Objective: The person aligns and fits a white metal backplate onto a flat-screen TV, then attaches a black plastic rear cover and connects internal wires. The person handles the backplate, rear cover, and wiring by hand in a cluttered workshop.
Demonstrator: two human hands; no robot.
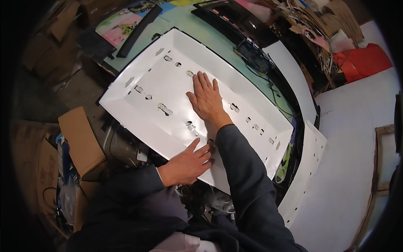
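A white reflector sheet (pixel 130 111) lines a shallow, dark-rimmed television backlight tray. Rows of cut-outs with clear LED lenses (pixel 190 126) showing through run along it. My right hand (pixel 206 97) lies flat on the sheet around its middle, fingers stretched toward the far side, beside one lens. At the near edge, my left hand (pixel 184 164) rests over the sheet's border with its fingers spread and holding nothing visible. The right forearm crosses the tray's near side and hides part of the sheet.
Under the tray is a green-toned table (pixel 168 21). A black strip (pixel 138 31) and a circuit board (pixel 253 56) lie beyond it. Open cardboard boxes (pixel 82 140) stand at the left. Cardboard scraps and a red bag (pixel 363 63) pile up at the far right, near a white perforated sheet (pixel 304 172).
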